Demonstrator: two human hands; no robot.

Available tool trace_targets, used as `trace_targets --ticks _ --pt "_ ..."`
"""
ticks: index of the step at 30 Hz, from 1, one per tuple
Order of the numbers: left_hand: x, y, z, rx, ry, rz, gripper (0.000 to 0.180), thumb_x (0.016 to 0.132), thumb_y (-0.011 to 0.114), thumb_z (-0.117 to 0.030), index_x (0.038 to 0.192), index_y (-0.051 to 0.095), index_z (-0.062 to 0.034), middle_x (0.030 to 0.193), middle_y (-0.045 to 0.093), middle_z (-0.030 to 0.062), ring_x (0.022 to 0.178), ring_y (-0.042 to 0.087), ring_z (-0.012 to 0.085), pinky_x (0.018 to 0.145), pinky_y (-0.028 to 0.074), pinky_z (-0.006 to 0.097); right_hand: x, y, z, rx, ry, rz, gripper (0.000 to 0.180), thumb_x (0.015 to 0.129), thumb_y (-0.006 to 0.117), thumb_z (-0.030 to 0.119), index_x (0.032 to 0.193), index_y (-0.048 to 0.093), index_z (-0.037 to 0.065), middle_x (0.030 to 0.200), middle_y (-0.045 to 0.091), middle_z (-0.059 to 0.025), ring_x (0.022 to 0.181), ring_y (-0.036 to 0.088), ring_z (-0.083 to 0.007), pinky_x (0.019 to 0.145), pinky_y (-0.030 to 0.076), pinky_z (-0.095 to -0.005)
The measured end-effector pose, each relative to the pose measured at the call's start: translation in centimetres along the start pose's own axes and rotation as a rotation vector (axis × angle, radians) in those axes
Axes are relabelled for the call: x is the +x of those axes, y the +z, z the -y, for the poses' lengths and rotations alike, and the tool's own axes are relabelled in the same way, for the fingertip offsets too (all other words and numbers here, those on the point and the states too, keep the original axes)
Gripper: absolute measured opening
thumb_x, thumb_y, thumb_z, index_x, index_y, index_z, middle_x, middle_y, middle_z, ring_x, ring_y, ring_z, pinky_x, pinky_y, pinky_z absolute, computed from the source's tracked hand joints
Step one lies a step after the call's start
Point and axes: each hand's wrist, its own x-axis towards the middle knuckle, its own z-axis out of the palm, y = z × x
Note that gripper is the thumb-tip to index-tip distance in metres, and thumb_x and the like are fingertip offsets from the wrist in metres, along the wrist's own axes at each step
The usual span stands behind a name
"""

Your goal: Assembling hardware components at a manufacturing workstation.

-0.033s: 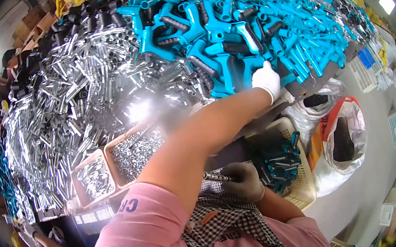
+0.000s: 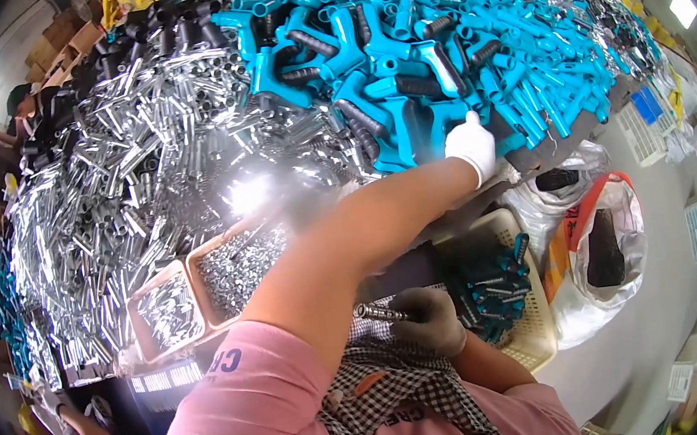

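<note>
My left hand (image 2: 470, 148), in a white glove, reaches across to the near edge of a pile of teal pistol-shaped tool shells (image 2: 398, 122). One digit points up along a shell; the other fingers look curled, and what they hold, if anything, is hidden. Close to my body, my gloved right hand (image 2: 431, 321) is closed around a shiny metal rod-like part (image 2: 381, 312), whose ribbed end sticks out to the left. Beside that hand stands a cream plastic basket (image 2: 540, 325) holding several teal-and-dark slim tools (image 2: 494, 291).
Metal tubes (image 2: 106, 202) heap up on the left, with black tubular parts (image 2: 173, 31) behind. Two trays of small metal pieces (image 2: 166, 315) (image 2: 239, 273) stand at the near edge. Right of the basket are white sacks (image 2: 587, 311). Another person's arm (image 2: 89, 432) shows at lower left.
</note>
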Motion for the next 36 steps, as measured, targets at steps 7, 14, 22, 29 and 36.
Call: trace_targets --ticks 7,14,22,29,36 --pt "-13.6 -16.1 1.9 -0.124 0.337 -0.243 0.034 0.063 0.08 -0.03 0.085 0.07 -0.0053 0.105 0.057 0.0164 0.085 0.064 0.0345 0.075 0.055 0.043 -1.1 1.8 0.7 -0.051 -0.169 -0.005 0.026 0.068 0.078 0.011 0.089 0.069 -0.001 0.075 0.066 -0.0117 0.067 0.063 -0.019 0.062 0.05 -0.0328" --pt "-26.3 -27.7 14.8 0.283 -0.037 -0.5 0.033 0.061 0.082 -0.022 0.082 0.07 0.0009 0.102 0.057 0.0177 0.085 0.063 0.0329 0.07 0.054 0.039 -0.7 3.0 0.4 -0.11 -0.358 0.09 0.03 0.07 0.079 0.008 0.097 0.069 -0.001 0.086 0.069 -0.0144 0.075 0.069 -0.0224 0.069 0.053 -0.0313" --pt "-38.8 -29.2 26.2 0.275 -0.584 -0.454 0.047 0.066 0.085 -0.036 0.088 0.073 0.0037 0.101 0.058 0.0206 0.092 0.06 0.0336 0.082 0.05 0.038 0.2 7.1 1.9 0.099 -0.14 0.3 0.027 0.073 0.075 0.0 0.097 0.066 -0.004 0.091 0.069 -0.0049 0.081 0.063 -0.0084 0.073 0.052 -0.0244" --pt "-44.4 -29.7 27.2 0.049 -0.842 -0.708 0.034 0.075 0.08 -0.032 0.082 0.071 0.0006 0.093 0.064 0.0194 0.084 0.065 0.0304 0.076 0.051 0.036 0.2 10.5 3.1 0.107 -0.126 0.298 0.023 0.075 0.077 0.005 0.095 0.067 -0.003 0.085 0.069 -0.0044 0.077 0.062 -0.0075 0.072 0.052 -0.0239" --pt "-49.0 -27.0 24.0 -1.19 -0.672 -0.941 0.072 0.087 0.06 0.006 0.149 0.026 -0.0099 0.115 0.056 0.0135 0.096 0.065 0.0289 0.08 0.056 0.042 0.6 13.1 4.6 -0.004 -0.095 0.219 0.023 0.078 0.076 0.007 0.096 0.067 -0.003 0.081 0.068 -0.0051 0.073 0.06 -0.0081 0.067 0.05 -0.0248"
